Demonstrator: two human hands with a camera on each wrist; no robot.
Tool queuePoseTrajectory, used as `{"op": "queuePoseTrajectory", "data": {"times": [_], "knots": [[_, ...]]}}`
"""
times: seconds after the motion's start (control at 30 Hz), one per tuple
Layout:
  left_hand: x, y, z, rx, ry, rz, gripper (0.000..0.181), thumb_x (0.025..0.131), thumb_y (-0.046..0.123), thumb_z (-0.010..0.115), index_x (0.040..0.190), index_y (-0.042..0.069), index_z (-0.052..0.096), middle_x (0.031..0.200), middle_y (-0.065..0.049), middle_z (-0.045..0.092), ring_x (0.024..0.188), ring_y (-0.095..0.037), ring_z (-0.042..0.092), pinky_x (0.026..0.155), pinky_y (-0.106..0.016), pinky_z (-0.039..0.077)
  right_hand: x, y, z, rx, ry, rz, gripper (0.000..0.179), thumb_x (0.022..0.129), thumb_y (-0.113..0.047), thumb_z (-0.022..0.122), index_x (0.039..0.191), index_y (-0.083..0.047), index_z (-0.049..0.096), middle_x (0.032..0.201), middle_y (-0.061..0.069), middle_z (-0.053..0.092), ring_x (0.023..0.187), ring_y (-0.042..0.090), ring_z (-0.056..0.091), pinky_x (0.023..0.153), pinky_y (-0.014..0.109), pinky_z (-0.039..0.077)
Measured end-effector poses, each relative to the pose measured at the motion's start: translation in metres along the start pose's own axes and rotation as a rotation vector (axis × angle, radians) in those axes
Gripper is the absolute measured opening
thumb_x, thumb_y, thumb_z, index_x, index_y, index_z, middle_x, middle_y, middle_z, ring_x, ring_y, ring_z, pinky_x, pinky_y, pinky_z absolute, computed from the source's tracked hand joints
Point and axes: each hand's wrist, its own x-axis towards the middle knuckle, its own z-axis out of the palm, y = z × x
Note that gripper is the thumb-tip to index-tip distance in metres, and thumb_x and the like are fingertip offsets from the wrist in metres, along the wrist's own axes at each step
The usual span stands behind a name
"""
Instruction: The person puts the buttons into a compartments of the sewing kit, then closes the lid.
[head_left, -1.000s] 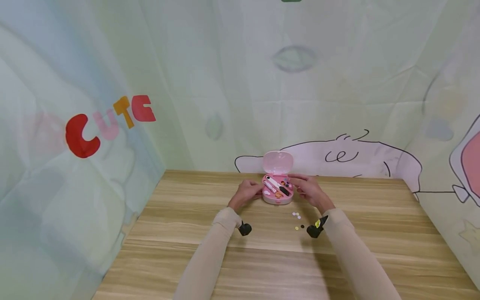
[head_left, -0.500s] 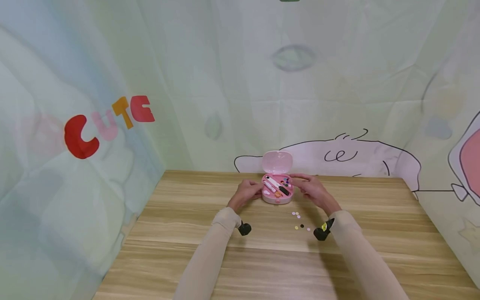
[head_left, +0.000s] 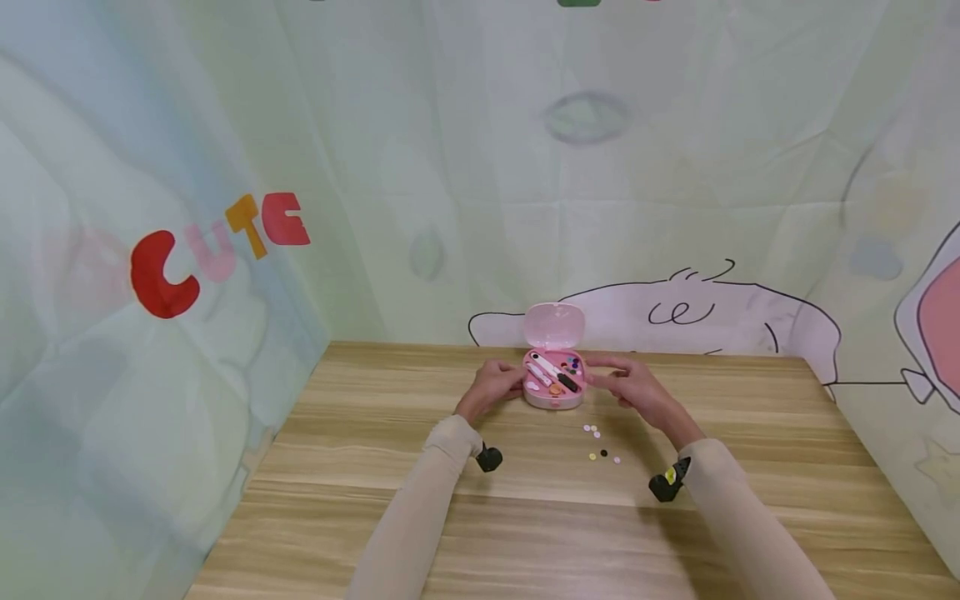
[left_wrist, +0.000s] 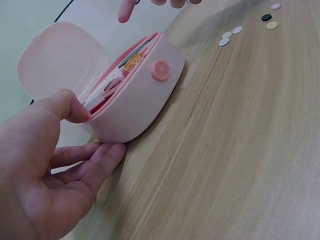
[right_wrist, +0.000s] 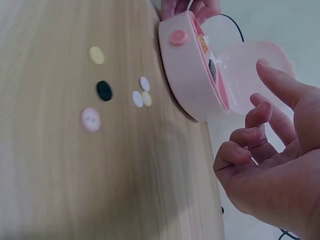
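Note:
A pink sewing box (head_left: 553, 402) stands near the table's back edge, its lid (head_left: 554, 325) raised. Inside lie a white tool (head_left: 539, 372), a black-handled piece (head_left: 567, 382), an orange-yellow item (head_left: 555, 389) and several small coloured buttons (head_left: 573, 363). My left hand (left_wrist: 45, 165) holds the box's left end, thumb at the rim and fingers against the lower side. To the right of the box, my right hand (right_wrist: 280, 145) has its thumb and index finger extended and the other fingers loosely bent, with nothing held. In the head view its fingertips are close to the box's right side; contact is unclear there.
Loose buttons lie in front of the box: a black one (right_wrist: 104, 90), a yellow one (right_wrist: 97, 55), a pink one (right_wrist: 91, 119), and a cluster of two white ones and a pale yellow one (right_wrist: 146, 98). A printed cloth wall (head_left: 450, 167) rises behind the wooden table (head_left: 525, 533).
My right hand has drawn back rightward from over the box's button compartment. The pink button, hidden behind the right wrist camera earlier, shows now. My left hand stays on the box.

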Motion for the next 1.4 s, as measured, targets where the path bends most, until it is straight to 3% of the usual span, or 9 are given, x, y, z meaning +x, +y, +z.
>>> {"op": "queuePoseTrajectory", "data": {"times": [0.23,0.53,0.83,1.03,1.4], "knots": [[-0.002,0.000,0.001,-0.001,0.000,-0.002,0.031,0.102,0.016,0.066,0.119,-0.010,0.069,0.111,-0.018,0.069,0.094,-0.019,0.069,0.089,-0.033,0.061,-0.019,0.005,0.002,-0.095,-0.008,0.003,0.054,0.095,-0.031,0.078,0.142,-0.009,0.063,0.077,0.003,0.046,0.063,0.018,0.038,0.054,0.030,0.033],[-0.003,0.001,0.001,0.006,0.008,-0.001,0.030,0.102,0.016,0.066,0.118,-0.010,0.069,0.112,-0.019,0.069,0.094,-0.019,0.069,0.090,-0.034,0.061,-0.047,0.012,0.006,-0.178,-0.051,-0.036,0.046,0.094,-0.018,0.078,0.135,0.001,0.065,0.081,0.015,0.061,0.076,0.023,0.049,0.061,0.027,0.039],[-0.002,0.001,0.002,0.017,0.013,0.021,0.029,0.102,0.015,0.066,0.115,-0.010,0.070,0.107,-0.017,0.070,0.092,-0.018,0.069,0.086,-0.032,0.062,-0.070,0.030,0.005,-0.285,-0.108,-0.128,0.041,0.093,-0.020,0.080,0.129,-0.003,0.070,0.074,0.008,0.063,0.065,0.013,0.048,0.053,0.022,0.038],[-0.001,0.001,0.002,0.020,0.012,0.016,0.028,0.102,0.014,0.065,0.114,-0.011,0.070,0.106,-0.016,0.070,0.089,-0.016,0.068,0.085,-0.031,0.062,-0.084,0.043,0.003,-0.338,-0.078,-0.191,0.036,0.090,-0.019,0.082,0.122,-0.005,0.074,0.071,0.001,0.057,0.062,0.011,0.049,0.051,0.022,0.040],[-0.002,0.001,0.001,0.017,0.007,0.018,0.029,0.102,0.015,0.065,0.115,-0.011,0.070,0.106,-0.016,0.070,0.088,-0.016,0.069,0.085,-0.031,0.062,-0.097,0.052,0.008,-0.485,-0.008,-0.218,0.026,0.088,-0.021,0.083,0.112,-0.011,0.079,0.071,-0.004,0.057,0.063,0.010,0.048,0.052,0.022,0.042]]}}
